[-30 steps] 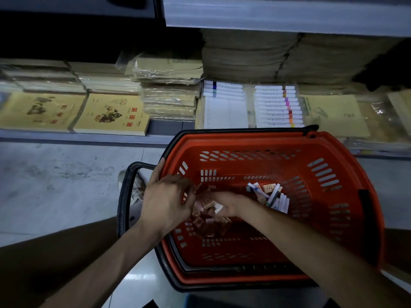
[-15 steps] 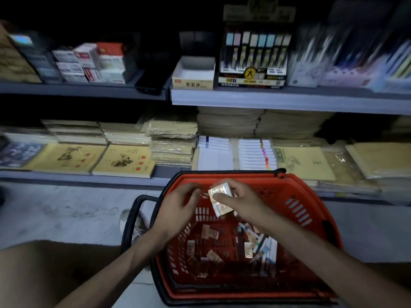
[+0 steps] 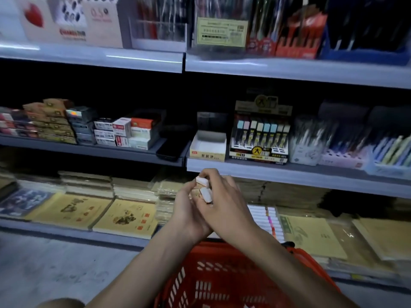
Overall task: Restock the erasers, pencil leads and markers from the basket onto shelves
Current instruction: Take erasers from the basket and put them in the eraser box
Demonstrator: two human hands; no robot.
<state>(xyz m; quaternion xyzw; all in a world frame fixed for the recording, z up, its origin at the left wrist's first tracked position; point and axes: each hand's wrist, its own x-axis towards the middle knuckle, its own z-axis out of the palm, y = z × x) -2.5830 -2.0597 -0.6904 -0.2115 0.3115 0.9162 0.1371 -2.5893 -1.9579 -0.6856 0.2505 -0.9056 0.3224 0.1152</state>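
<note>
Both hands are raised together in front of the shelves, just under the middle shelf. My left hand and my right hand hold a small bundle of white erasers between them, fingers curled around it. Directly above stands an open white eraser display box on the middle shelf. Beside that box is a pencil lead display. The red basket sits below my forearms at the bottom edge. A row of markers lies on the bottom shelf.
Small stationery boxes and a dark phone-like object occupy the middle shelf's left part. Pen packs fill its right part. Yellow notebooks cover the bottom shelf. Grey floor lies at the left.
My hands have risen out of the basket with the erasers, from the basket's rim up towards the middle shelf. The view has tilted upward, bringing higher shelves into sight.
</note>
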